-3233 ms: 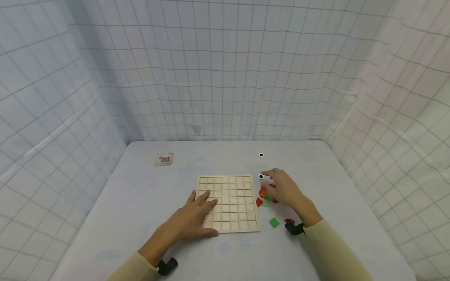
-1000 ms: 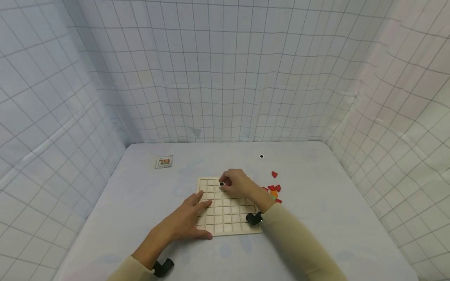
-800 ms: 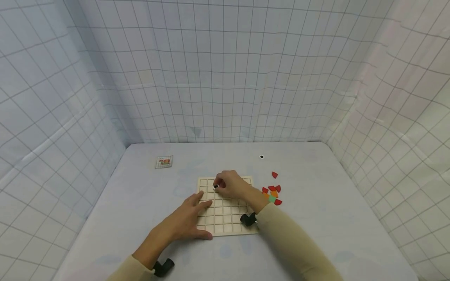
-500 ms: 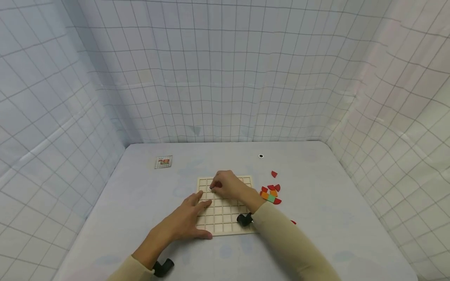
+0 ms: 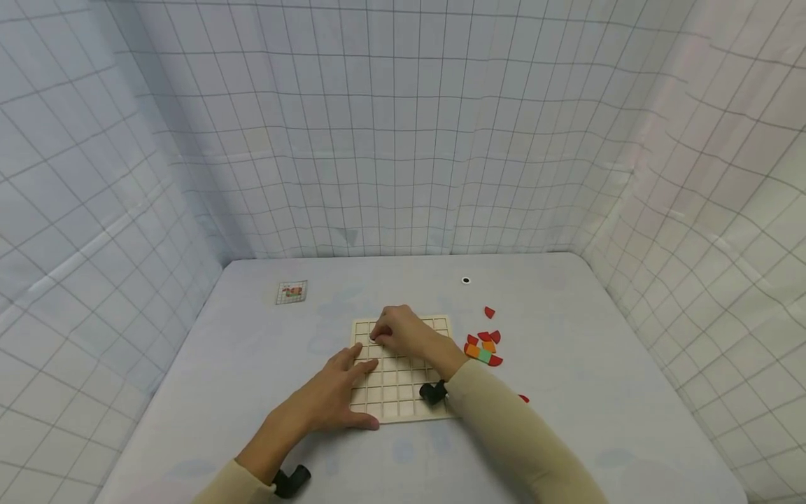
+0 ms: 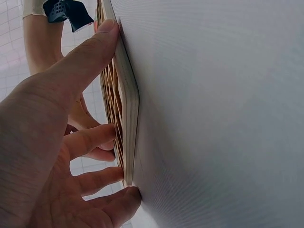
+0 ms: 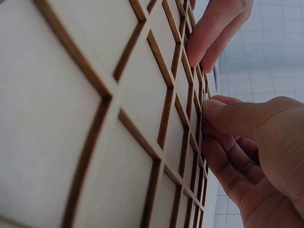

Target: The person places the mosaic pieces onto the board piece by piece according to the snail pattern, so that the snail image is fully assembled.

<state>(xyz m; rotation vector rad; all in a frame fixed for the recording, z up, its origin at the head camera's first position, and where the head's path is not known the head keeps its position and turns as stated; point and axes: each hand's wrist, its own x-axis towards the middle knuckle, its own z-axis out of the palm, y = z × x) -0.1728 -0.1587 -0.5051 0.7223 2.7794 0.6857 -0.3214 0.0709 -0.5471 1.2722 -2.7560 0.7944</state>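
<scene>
- At the middle of the counter (image 5: pixel 585 350): a pale gridded board (image 5: pixel 406 393), flat, its cells marked off by raised strips.
- Right hand (image 5: pixel 406 332): grip pinching a small white disc (image 5: pixel 373 341) between thumb and fingers, over the upper-left part of the board. Fingertips cover most of the disc; can't tell if it's seated in a cell.
- Left hand (image 5: pixel 332 393): grip not clasped round anything. Fingers spread over the board's left side, thumb at the near edge; fingertips touch the board in the left wrist view.
- Right of the board: loose cluster of pieces. One orange piece (image 5: pixel 472 351), a green piece (image 5: pixel 484 356) and a red piece (image 5: pixel 496 361) sit in a slanted row; more red and another orange just behind.
- Single red wedge (image 5: pixel 489 312) beyond the cluster; another red bit (image 5: pixel 524 398) partly behind the right sleeve (image 5: pixel 525 434).
- Far side, right: second white disc (image 5: pixel 466 281), black centre, well apart from the rest.
- Far side, left: small picture card (image 5: pixel 292 292), lying flat.
- Behind the counter: white grid-lined cloth (image 5: pixel 403 140).
</scene>
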